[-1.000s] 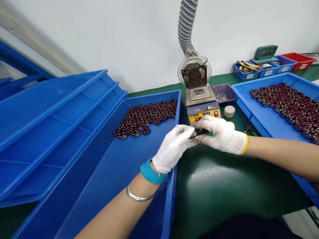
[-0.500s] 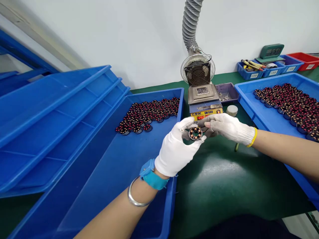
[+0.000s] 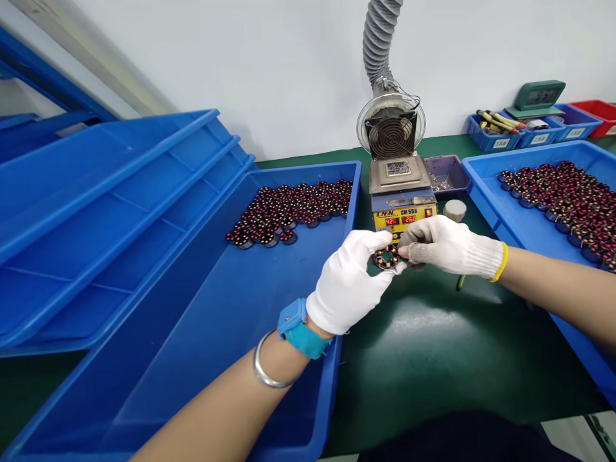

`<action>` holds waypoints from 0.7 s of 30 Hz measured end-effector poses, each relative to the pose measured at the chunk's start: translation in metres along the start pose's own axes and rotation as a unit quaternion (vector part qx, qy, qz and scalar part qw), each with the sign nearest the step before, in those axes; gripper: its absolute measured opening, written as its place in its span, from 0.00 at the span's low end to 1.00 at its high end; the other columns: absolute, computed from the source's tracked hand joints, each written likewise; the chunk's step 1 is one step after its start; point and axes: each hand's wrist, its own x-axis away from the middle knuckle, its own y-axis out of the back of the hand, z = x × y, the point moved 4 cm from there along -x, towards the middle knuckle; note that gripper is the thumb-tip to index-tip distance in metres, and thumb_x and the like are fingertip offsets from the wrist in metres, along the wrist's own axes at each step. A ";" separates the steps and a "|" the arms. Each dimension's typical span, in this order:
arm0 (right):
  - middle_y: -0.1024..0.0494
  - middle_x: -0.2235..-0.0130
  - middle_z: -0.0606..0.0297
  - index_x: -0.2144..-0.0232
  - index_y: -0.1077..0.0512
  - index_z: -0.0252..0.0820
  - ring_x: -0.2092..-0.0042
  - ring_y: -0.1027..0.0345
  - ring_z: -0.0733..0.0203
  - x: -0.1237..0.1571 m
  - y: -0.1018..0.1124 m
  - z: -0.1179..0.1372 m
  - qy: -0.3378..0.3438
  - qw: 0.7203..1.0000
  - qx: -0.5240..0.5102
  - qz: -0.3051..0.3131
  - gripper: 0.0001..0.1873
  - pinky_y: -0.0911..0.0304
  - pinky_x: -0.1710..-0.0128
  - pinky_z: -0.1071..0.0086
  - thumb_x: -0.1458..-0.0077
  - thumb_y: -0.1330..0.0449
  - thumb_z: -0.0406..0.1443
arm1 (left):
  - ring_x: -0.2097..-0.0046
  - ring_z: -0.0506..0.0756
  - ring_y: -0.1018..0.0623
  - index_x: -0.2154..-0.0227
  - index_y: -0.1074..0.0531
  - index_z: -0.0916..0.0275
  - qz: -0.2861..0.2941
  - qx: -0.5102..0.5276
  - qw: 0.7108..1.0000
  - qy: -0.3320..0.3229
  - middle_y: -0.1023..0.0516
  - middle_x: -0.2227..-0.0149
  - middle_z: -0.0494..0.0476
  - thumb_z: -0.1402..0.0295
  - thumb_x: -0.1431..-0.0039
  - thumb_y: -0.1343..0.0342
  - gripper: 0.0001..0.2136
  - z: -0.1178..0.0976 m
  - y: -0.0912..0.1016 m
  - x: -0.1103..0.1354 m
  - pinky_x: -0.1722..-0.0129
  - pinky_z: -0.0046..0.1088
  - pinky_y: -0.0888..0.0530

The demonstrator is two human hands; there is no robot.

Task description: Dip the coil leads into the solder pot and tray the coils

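A small ring-shaped motor stator (image 3: pixel 385 258) with copper windings is held upright in front of the soldering pot, its open centre facing me. My left hand (image 3: pixel 345 282), in a white glove, grips it between thumb and fingers on its left side. At its right edge, my right hand (image 3: pixel 450 246), in a knitted glove with bare fingertips showing, is closed with thumb and finger pressed against it. Any fine wire between those fingertips is too small to make out. Just behind stands the soldering pot (image 3: pixel 403 196) with lit red digits.
Left, a blue tray (image 3: pixel 226 308) holds rows of stators (image 3: pixel 293 205), beside stacked blue trays (image 3: pixel 106 192). Another blue tray (image 3: pixel 505 218) with stators is on the right. Behind are a fume hose (image 3: pixel 380 45), a purple bin (image 3: pixel 450 173), a round white container (image 3: pixel 455 210) and tool boxes (image 3: pixel 500 140).
My right hand's fingers have shifted from behind the stator to its right edge. The stator has turned slightly in my left hand. The whole view has shifted a little.
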 end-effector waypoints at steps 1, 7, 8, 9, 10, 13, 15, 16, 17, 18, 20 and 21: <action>0.23 0.75 0.69 0.73 0.27 0.42 0.73 0.31 0.66 -0.001 0.002 0.000 0.005 1.000 -0.003 0.005 0.11 0.41 0.75 0.74 0.46 0.42 0.42 | 0.55 0.55 0.21 0.55 0.32 0.62 -0.007 0.002 1.000 0.004 0.24 0.58 0.58 0.69 0.48 0.36 0.18 0.000 0.001 -0.001 0.54 0.30 0.23; 0.21 0.68 0.63 0.70 0.28 0.40 0.70 0.28 0.64 -0.010 0.003 -0.014 -0.042 0.987 -0.158 -0.010 0.14 0.33 0.70 0.73 0.44 0.43 0.45 | 0.56 0.55 0.21 0.55 0.33 0.62 -0.024 0.003 1.000 -0.002 0.24 0.58 0.57 0.68 0.48 0.35 0.18 -0.001 0.003 -0.002 0.55 0.30 0.23; 0.21 0.66 0.62 0.65 0.27 0.40 0.69 0.27 0.64 -0.011 0.000 -0.014 -0.035 0.980 -0.197 -0.001 0.15 0.32 0.69 0.71 0.44 0.43 0.46 | 0.55 0.55 0.21 0.55 0.33 0.62 -0.019 0.003 1.000 -0.005 0.24 0.58 0.58 0.68 0.48 0.36 0.18 -0.002 0.002 -0.002 0.55 0.30 0.23; 0.21 0.64 0.61 0.61 0.27 0.40 0.67 0.27 0.63 -0.011 -0.004 -0.013 -0.023 0.975 -0.220 0.013 0.16 0.31 0.68 0.70 0.44 0.43 0.45 | 0.55 0.55 0.21 0.55 0.33 0.62 -0.013 0.004 1.000 -0.007 0.24 0.57 0.58 0.69 0.48 0.36 0.18 -0.003 0.001 -0.001 0.55 0.30 0.23; 0.20 0.63 0.61 0.58 0.27 0.40 0.66 0.26 0.62 -0.011 -0.008 -0.011 -0.008 0.974 -0.226 0.024 0.16 0.30 0.66 0.70 0.45 0.42 0.44 | 0.54 0.55 0.21 0.54 0.32 0.62 -0.004 0.008 1.000 -0.007 0.24 0.57 0.59 0.69 0.47 0.37 0.17 -0.004 0.000 -0.001 0.55 0.31 0.23; 0.20 0.63 0.63 0.59 0.25 0.42 0.63 0.25 0.59 -0.009 -0.016 -0.006 0.025 0.983 -0.183 0.002 0.13 0.29 0.62 0.69 0.50 0.39 0.36 | 0.50 0.57 0.23 0.52 0.32 0.61 0.021 0.024 0.999 0.020 0.24 0.53 0.60 0.71 0.46 0.40 0.17 -0.005 -0.003 0.000 0.50 0.33 0.24; 0.20 0.65 0.65 0.61 0.24 0.42 0.62 0.25 0.58 -0.008 -0.017 -0.004 0.032 0.988 -0.144 -0.045 0.12 0.29 0.62 0.68 0.50 0.40 0.35 | 0.48 0.57 0.24 0.49 0.33 0.60 0.030 0.029 0.998 0.047 0.24 0.49 0.59 0.72 0.45 0.42 0.19 -0.005 -0.005 0.001 0.47 0.34 0.26; 0.20 0.64 0.65 0.61 0.24 0.42 0.62 0.25 0.58 -0.006 -0.017 -0.003 0.036 0.989 -0.130 -0.069 0.12 0.29 0.62 0.67 0.50 0.40 0.35 | 0.47 0.57 0.24 0.48 0.33 0.60 0.030 0.027 0.998 0.058 0.25 0.47 0.59 0.72 0.45 0.43 0.20 -0.004 -0.006 0.001 0.46 0.34 0.26; 0.19 0.63 0.64 0.60 0.24 0.42 0.61 0.25 0.58 -0.005 -0.017 -0.002 0.043 0.988 -0.119 -0.090 0.13 0.28 0.61 0.66 0.49 0.40 0.35 | 0.46 0.56 0.24 0.47 0.33 0.60 0.029 0.021 0.997 0.063 0.25 0.46 0.59 0.72 0.44 0.44 0.21 -0.004 -0.007 0.002 0.46 0.33 0.26; 0.19 0.61 0.64 0.58 0.25 0.42 0.60 0.25 0.58 -0.003 -0.017 0.000 0.057 0.986 -0.108 -0.113 0.14 0.28 0.60 0.66 0.49 0.40 0.35 | 0.46 0.56 0.25 0.46 0.33 0.61 0.026 0.011 0.997 0.065 0.25 0.45 0.59 0.73 0.44 0.44 0.21 -0.004 -0.008 0.002 0.46 0.32 0.26; 0.20 0.57 0.63 0.56 0.25 0.41 0.57 0.25 0.58 0.000 -0.015 0.002 0.091 0.980 -0.075 -0.163 0.16 0.29 0.55 0.64 0.49 0.39 0.34 | 0.47 0.57 0.24 0.46 0.31 0.62 0.028 -0.023 0.997 0.070 0.24 0.46 0.60 0.73 0.45 0.46 0.21 -0.003 -0.008 0.002 0.48 0.32 0.25; 0.20 0.56 0.62 0.56 0.25 0.41 0.55 0.26 0.57 0.002 -0.015 0.003 0.106 0.975 -0.054 -0.187 0.17 0.30 0.53 0.63 0.50 0.39 0.34 | 0.49 0.58 0.22 0.48 0.29 0.63 0.035 -0.041 0.995 0.079 0.23 0.48 0.60 0.74 0.45 0.47 0.20 -0.002 -0.008 0.002 0.50 0.33 0.24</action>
